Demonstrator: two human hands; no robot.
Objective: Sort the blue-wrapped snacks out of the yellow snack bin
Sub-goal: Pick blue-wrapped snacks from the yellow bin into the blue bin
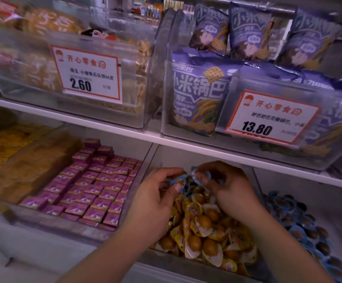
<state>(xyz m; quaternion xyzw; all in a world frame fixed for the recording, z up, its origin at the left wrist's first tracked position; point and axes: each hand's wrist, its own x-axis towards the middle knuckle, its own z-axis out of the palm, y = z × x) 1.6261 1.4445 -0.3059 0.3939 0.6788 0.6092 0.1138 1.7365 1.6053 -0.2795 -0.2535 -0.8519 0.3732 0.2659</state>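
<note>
1. Left hand [156,198] pinches one blue-wrapped snack [177,180] between thumb and fingers, lifted just above the pile at the back of the yellow snack bin [204,231]. My guess: held clear so it doesn't drop back into the yellows.
2. Right hand [225,186] is curled round at least one more blue pack [196,173], right beside the left one. Exact count in this hand: cannot tell, fingers cover it.
3. More blue wrappers show under both hands at the bin's back edge, about two or three; blurred, not countable.
4. Yellow packs: dozens, filling the bin's front half.
5. Blue snack bin [300,221], next on the right on the same lower shelf, already holds dozens of blues. Likely the drop target.
6. Pink box bin [90,184] to the left is not involved.
</note>
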